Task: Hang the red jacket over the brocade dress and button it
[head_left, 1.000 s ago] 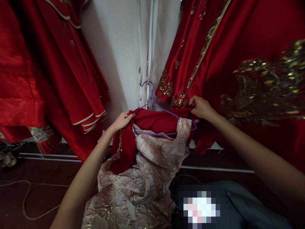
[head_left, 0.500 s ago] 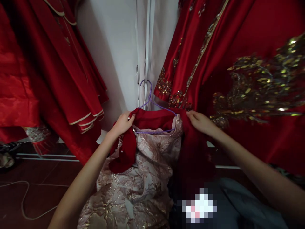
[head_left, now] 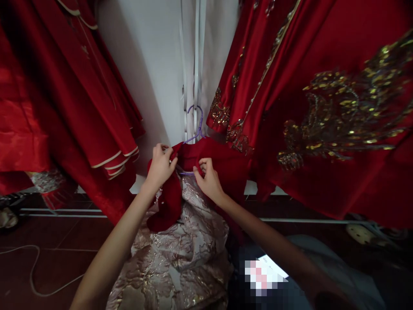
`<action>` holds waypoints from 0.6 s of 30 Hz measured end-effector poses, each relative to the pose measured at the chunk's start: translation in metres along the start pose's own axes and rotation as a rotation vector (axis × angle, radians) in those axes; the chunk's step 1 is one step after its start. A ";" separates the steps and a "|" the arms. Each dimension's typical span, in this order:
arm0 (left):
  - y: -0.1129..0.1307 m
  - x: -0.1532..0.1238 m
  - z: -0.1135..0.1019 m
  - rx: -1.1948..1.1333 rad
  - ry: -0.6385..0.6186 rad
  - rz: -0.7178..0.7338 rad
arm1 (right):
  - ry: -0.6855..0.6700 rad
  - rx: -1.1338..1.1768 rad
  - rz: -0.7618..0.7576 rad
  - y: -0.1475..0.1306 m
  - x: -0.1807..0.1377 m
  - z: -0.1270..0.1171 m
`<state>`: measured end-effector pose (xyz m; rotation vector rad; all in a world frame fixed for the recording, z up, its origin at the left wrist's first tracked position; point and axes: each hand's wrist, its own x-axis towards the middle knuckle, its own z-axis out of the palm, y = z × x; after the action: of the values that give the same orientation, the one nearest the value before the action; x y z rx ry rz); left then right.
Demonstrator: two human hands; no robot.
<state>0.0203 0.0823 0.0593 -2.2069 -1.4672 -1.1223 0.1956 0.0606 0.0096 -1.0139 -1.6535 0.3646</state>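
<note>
A purple wire hanger [head_left: 195, 125] carries a dark red garment [head_left: 226, 165] draped over a pale pink brocade dress [head_left: 183, 254] that spills down toward me. My left hand [head_left: 160, 165] grips the red fabric at the hanger's left shoulder. My right hand [head_left: 208, 180] pinches the red fabric at the middle, just below the hanger's hook. The hanger's lower bar is mostly hidden by the fabric and my hands.
Red satin gowns [head_left: 64, 94] hang at left, and a red gown with gold embroidery [head_left: 322, 107] hangs at right. A white wall corner [head_left: 167, 64] stands between them. A white cord [head_left: 35, 275] lies on the dark floor. A blurred patch sits at bottom centre.
My right hand has moved left from the hanger's right shoulder to its middle. The red garment now covers more of the hanger. My left hand has stayed at the left shoulder.
</note>
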 end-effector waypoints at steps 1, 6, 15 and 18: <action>0.001 -0.005 0.000 0.030 0.049 -0.027 | 0.024 0.016 0.009 0.002 -0.003 -0.006; 0.024 -0.033 0.019 0.038 -0.104 0.008 | 0.095 0.065 0.018 0.013 -0.012 -0.024; 0.047 -0.051 0.059 -0.429 -0.269 -0.067 | -0.088 0.241 0.086 0.034 -0.012 -0.019; 0.040 -0.058 0.068 -0.767 -0.096 -0.258 | -0.137 0.376 0.115 0.040 -0.018 -0.021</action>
<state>0.0749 0.0656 -0.0206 -2.6096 -1.5675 -1.9511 0.2322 0.0642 -0.0220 -0.8136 -1.5729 0.8050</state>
